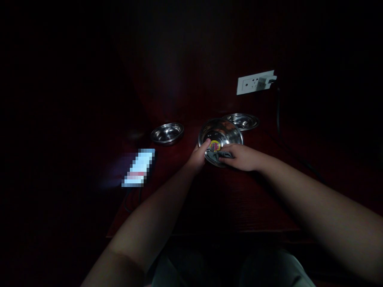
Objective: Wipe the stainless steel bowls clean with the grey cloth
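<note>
A shiny steel bowl with a round yellow and red sticker inside is tilted toward me above the dark red table. My left hand grips its left rim, thumb over the inner side and the other fingers hidden beneath. Pressed against the bowl's lower inner wall is a grey cloth, pinched in my right hand. A second steel bowl rests upright to the left. Partly behind the held bowl, a shallow steel dish lies at the back right.
At the left, a lit phone with a blurred screen lies on the table, a thin cable near it. A white wall socket holds a plug, whose dark cord runs down to the table's right side. The surroundings are very dark.
</note>
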A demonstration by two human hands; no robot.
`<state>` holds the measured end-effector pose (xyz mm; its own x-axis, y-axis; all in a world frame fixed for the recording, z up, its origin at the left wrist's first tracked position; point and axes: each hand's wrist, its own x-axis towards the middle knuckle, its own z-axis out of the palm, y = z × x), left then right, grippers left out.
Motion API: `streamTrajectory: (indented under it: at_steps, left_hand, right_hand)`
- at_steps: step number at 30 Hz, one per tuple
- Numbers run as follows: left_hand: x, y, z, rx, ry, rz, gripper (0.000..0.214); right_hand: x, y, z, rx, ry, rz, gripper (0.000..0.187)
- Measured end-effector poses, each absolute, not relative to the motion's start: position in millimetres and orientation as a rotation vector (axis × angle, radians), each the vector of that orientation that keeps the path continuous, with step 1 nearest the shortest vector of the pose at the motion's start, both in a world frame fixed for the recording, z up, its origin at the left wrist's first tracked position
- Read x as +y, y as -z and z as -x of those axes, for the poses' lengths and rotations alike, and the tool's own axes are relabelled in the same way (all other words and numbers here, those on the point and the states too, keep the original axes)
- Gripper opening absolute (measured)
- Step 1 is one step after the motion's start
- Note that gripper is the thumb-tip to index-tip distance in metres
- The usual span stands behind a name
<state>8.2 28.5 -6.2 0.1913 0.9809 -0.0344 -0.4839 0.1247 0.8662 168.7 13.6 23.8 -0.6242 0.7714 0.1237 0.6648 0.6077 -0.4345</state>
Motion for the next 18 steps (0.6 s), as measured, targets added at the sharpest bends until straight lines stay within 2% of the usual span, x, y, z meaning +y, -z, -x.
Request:
streamTrajectory:
  at_steps: [18]
  left_hand:
    - [27.1,10.2,-3.5,0.642,-1.203,-0.956,0.039]
  right_hand:
    - [17.8,-19.4,-170.6,-2.509,-0.519,1.117,0.021]
